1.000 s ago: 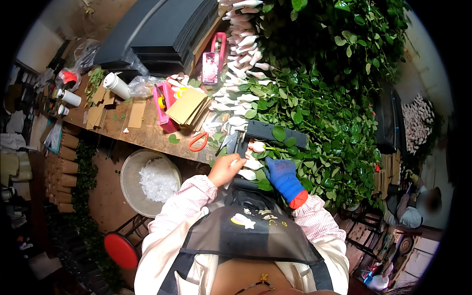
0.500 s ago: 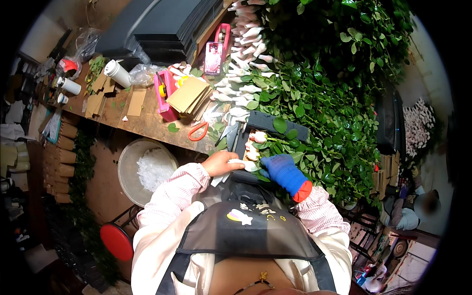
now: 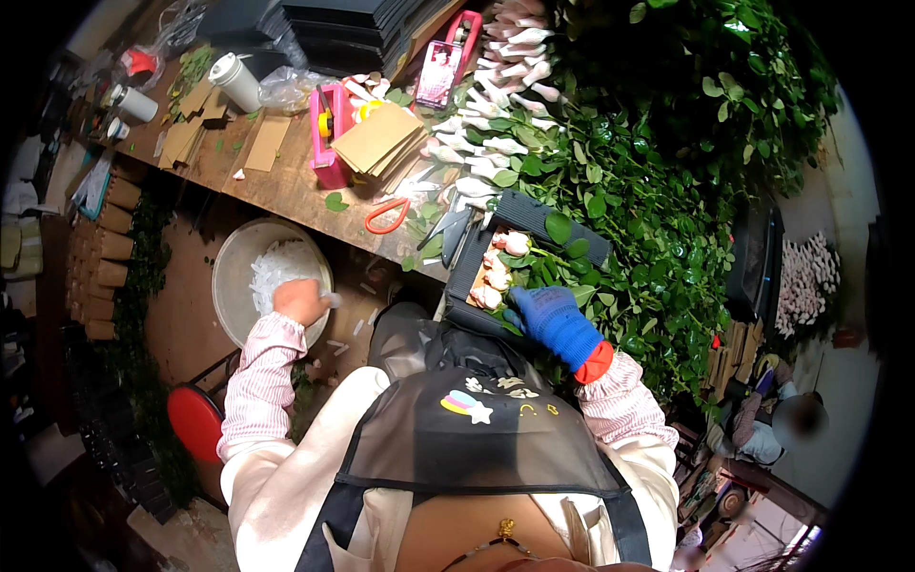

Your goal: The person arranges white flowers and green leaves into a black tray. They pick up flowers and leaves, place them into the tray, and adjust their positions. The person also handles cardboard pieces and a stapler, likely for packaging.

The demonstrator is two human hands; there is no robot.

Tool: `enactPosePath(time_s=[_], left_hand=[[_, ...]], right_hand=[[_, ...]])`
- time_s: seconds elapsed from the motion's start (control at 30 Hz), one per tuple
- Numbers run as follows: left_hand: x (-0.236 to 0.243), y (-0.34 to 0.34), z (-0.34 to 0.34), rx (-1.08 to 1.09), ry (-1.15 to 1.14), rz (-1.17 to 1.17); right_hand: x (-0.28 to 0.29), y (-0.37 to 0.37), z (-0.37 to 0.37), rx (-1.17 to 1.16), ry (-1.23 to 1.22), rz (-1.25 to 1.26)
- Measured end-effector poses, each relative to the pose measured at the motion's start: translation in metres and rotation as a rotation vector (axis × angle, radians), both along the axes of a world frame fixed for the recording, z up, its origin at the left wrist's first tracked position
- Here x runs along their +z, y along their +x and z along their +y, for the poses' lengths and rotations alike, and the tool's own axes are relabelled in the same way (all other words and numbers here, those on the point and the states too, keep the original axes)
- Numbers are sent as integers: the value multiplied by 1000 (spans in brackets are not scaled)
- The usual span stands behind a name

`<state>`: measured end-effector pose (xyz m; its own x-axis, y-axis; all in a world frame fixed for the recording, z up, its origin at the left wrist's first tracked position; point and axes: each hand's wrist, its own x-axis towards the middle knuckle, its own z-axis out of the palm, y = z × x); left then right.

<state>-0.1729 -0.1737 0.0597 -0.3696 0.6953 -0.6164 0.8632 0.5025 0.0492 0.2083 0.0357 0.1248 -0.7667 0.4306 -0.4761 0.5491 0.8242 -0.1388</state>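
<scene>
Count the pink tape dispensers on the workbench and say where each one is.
2: the near dispenser beside the brown cardboard pieces, the far dispenser behind the phone. Others may be hidden.

Head view of both grips: the left grip (image 3: 300,300), a bare hand, lies over the right side of a pale tub (image 3: 223,286) with translucent white pieces (image 3: 271,265) inside, though whether its fingers are closed cannot be told. The right grip (image 3: 553,322), blue-gloved, lies at leafy stems (image 3: 648,253), with pale pink roses (image 3: 497,277) in a black ridged holder (image 3: 464,274) just to its left. Ahead of and between the grips, the worktop (image 3: 305,208) carries a brown card stack (image 3: 379,140) and a pink holder (image 3: 329,172).
</scene>
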Motion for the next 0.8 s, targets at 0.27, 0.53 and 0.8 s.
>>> enactPosePath(time_s=[0.27, 0.53, 0.8], left_hand=[[-14, 59, 51, -91, 722, -430], [-13, 154, 149, -319, 632, -893], [-13, 154, 151, -343, 499, -913]], right_hand=[[2, -24, 1, 144, 14, -157], [9, -23, 2, 87, 3, -111], [-2, -5, -10, -383, 59, 148]])
